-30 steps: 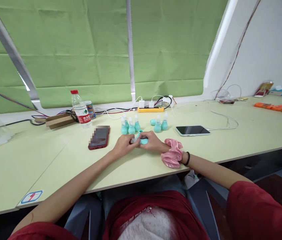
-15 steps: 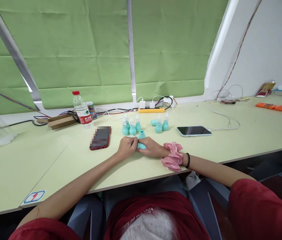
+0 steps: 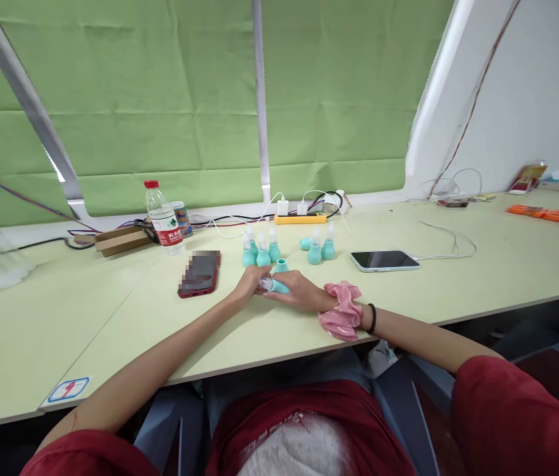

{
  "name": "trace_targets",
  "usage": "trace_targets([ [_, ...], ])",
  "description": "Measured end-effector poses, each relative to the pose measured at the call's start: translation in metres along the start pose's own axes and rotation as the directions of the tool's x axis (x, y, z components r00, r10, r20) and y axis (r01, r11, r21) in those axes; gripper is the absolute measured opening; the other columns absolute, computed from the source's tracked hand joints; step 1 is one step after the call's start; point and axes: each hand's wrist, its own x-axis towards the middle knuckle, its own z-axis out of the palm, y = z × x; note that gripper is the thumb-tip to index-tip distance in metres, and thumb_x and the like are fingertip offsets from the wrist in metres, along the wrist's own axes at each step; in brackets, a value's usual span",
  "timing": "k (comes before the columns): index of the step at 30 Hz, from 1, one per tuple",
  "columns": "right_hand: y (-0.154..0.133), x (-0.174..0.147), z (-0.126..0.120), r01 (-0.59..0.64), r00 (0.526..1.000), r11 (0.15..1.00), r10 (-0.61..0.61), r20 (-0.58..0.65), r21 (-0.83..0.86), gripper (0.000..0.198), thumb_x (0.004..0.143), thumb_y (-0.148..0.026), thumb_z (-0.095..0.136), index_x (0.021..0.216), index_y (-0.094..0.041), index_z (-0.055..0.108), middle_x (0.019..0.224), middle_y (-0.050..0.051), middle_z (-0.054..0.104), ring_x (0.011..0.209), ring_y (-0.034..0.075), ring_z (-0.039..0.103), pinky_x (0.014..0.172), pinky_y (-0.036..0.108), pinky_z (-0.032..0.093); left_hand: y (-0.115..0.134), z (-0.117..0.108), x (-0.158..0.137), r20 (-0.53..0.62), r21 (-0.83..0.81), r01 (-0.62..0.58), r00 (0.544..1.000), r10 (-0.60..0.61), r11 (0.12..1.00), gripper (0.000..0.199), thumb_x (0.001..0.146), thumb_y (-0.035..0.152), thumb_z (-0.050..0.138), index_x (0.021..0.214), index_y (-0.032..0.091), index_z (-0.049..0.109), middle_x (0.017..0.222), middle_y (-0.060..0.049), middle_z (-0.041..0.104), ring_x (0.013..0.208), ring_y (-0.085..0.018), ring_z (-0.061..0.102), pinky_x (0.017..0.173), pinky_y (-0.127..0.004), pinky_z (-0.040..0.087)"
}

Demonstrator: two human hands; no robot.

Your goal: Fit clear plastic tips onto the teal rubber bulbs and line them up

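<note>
My right hand (image 3: 303, 292) is closed around a teal nasal aspirator (image 3: 278, 286) lying sideways, its bulb partly hidden by the fingers. At the bulb's left end sits a clear nozzle, and my left hand (image 3: 250, 283) pinches it, hiding part of it. Just behind my hands stands a teal bulb (image 3: 282, 266) with an open top. Several finished-looking aspirators (image 3: 262, 255) with clear tips stand upright beyond my left hand. Two more upright aspirators (image 3: 314, 252) are farther right, beside a teal bulb (image 3: 305, 243) on its side.
A red-cased phone (image 3: 200, 272) lies left, near a water bottle (image 3: 164, 221), a can (image 3: 181, 219) and a cardboard box (image 3: 123, 240). To the right is a charging phone (image 3: 385, 260). A yellow power strip (image 3: 300, 218) with chargers and cables lies at the back; orange items (image 3: 552, 214) lie far right.
My left hand has turned and shifted slightly left, uncovering the clear nozzle at the end of the teal bulb. My right hand keeps its hold nearly in place.
</note>
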Motion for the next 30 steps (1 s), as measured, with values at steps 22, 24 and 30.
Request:
trace_targets([
  [22,0.06,0.006,-0.016,-0.536,0.83,0.844,0.524,-0.191,-0.012,0.018,0.068,-0.03,0.048,0.064,-0.015,0.054,0.058,-0.001,0.051,0.056,0.009,0.044,0.056,0.021,0.033,-0.028,-0.018,0.005,-0.087,0.804,-0.052,0.975,0.204,0.592,0.028,0.08,0.042,0.034,0.087,0.019,0.048,0.074,-0.004,0.056,0.06,-0.016,0.053,0.056,-0.025,0.034],
  [24,0.063,0.005,-0.015,-0.528,0.838,0.849,0.52,-0.168,-0.003,0.017,0.069,-0.029,0.047,0.067,-0.015,0.056,0.061,0.0,0.054,0.058,0.01,0.046,0.058,0.021,0.034,-0.031,-0.018,0.006,-0.106,0.765,-0.09,0.959,0.263,0.638,0.024,0.079,0.038,0.036,0.085,0.019,0.049,0.08,-0.004,0.054,0.06,-0.014,0.051,0.059,-0.025,0.035],
  [30,0.062,0.003,-0.015,-0.478,0.855,0.877,0.477,-0.204,0.051,0.016,0.07,-0.027,0.047,0.078,-0.016,0.056,0.074,0.001,0.058,0.066,0.011,0.051,0.063,0.024,0.038,-0.029,-0.018,0.005,-0.148,0.66,-0.147,0.936,0.318,0.737,0.017,0.077,0.031,0.041,0.077,0.017,0.051,0.079,-0.003,0.047,0.058,-0.011,0.046,0.06,-0.025,0.038],
])
